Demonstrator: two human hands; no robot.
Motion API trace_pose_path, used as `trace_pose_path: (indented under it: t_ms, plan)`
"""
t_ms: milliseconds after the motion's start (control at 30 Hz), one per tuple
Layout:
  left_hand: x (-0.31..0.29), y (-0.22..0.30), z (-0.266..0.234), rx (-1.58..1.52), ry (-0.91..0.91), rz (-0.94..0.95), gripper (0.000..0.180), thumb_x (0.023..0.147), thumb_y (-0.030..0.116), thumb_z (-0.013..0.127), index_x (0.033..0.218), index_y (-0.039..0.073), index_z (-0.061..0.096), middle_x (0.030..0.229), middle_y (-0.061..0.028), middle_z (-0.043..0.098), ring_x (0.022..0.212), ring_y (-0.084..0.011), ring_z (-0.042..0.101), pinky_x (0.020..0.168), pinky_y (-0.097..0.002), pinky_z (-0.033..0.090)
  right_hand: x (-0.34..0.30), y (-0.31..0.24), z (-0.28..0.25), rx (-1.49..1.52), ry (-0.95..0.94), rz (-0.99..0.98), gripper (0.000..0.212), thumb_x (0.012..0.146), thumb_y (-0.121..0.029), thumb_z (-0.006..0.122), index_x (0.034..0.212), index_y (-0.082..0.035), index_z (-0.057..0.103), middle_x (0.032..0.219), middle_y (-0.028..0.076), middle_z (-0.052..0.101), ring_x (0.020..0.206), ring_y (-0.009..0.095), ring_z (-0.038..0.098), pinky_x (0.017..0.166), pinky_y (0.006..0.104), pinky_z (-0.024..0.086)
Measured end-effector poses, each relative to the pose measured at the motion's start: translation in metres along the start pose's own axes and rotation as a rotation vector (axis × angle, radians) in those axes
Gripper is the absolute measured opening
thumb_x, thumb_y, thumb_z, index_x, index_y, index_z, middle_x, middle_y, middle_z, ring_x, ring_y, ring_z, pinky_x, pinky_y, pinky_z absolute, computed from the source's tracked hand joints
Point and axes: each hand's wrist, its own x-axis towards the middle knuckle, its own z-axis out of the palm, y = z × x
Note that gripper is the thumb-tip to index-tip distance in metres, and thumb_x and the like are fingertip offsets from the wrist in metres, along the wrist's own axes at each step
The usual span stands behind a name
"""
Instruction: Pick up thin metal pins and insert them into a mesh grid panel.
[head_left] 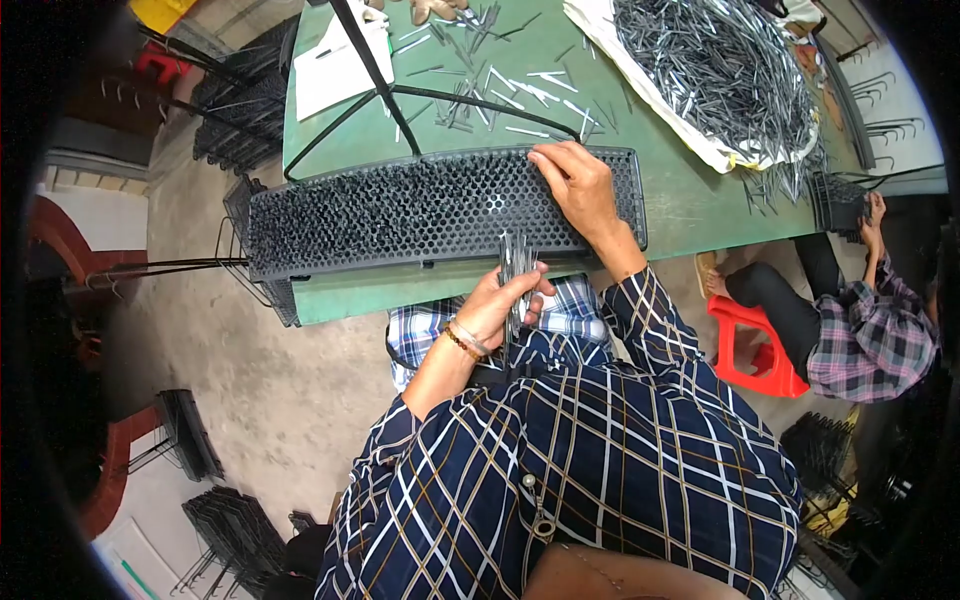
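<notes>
Green worktable [690, 205], concrete floor [240, 370] at its side. Along its near edge: one long black perforated tray [440, 210], rough and dark leftward, open holes showing toward the right. Your left hand [490, 312]: closed around a bundle of thin grey strips [517, 258], just before the tray's near edge. Your right hand [580, 190]: over the tray's right part, fingers bent; whether they pinch anything cannot be told. Beyond: loose strips [533, 93], scattered. Upper right: white sack [708, 148], heaped with similar strips.
</notes>
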Motion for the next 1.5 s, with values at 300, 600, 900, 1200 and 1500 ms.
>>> trace_pose_path:
  t_ms: [300,600,900,1200,1500]
  plan:
    - [0.000,0.004,0.004,0.043,0.023,0.054,0.025,0.089,0.017,0.058,0.110,0.004,0.052,0.085,-0.0098,0.062,0.062,-0.0099,0.053,0.051,-0.0224,0.044,-0.001,-0.010,-0.007,-0.051,-0.072,0.072,0.015,0.079,-0.013,0.068,0.090,-0.002,0.067,0.082,0.009,0.061,0.067,0.019,0.060,0.058,0.0282,0.047]
    - [-0.002,0.011,0.007,0.113,-0.034,0.165,0.023,0.090,0.017,0.057,0.109,0.004,0.053,0.083,-0.0065,0.061,0.062,-0.0080,0.053,0.049,-0.0207,0.043,-0.020,-0.039,-0.028,0.754,-0.548,0.687,0.020,0.084,-0.015,0.066,0.087,0.004,0.067,0.072,0.003,0.062,0.060,0.007,0.055,0.052,0.0229,0.043]
    - [0.000,0.006,0.006,0.143,-0.043,0.167,0.023,0.091,0.017,0.056,0.109,0.004,0.054,0.083,-0.0061,0.060,0.060,-0.0081,0.050,0.048,-0.0201,0.039,-0.015,-0.031,-0.033,0.723,-0.469,0.865,0.020,0.084,-0.021,0.066,0.085,-0.001,0.067,0.063,-0.003,0.056,0.052,0.003,0.045,0.047,0.0173,0.034]
    - [0.002,0.001,-0.001,0.065,-0.008,0.130,0.024,0.091,0.019,0.056,0.109,0.004,0.053,0.083,-0.0054,0.060,0.063,-0.0078,0.052,0.049,-0.0200,0.041,-0.003,-0.020,-0.034,0.755,-0.320,0.897,0.023,0.085,-0.023,0.065,0.089,-0.001,0.065,0.064,-0.002,0.057,0.053,0.003,0.049,0.048,0.0161,0.037]
    - [-0.001,0.005,0.003,0.060,0.011,0.133,0.032,0.092,0.027,0.054,0.114,0.004,0.052,0.082,-0.0041,0.059,0.064,-0.0068,0.052,0.049,-0.0192,0.041,-0.013,-0.018,-0.027,0.671,-0.416,0.872,0.020,0.083,-0.021,0.066,0.088,-0.001,0.067,0.069,-0.001,0.061,0.054,0.004,0.052,0.047,0.0175,0.039]
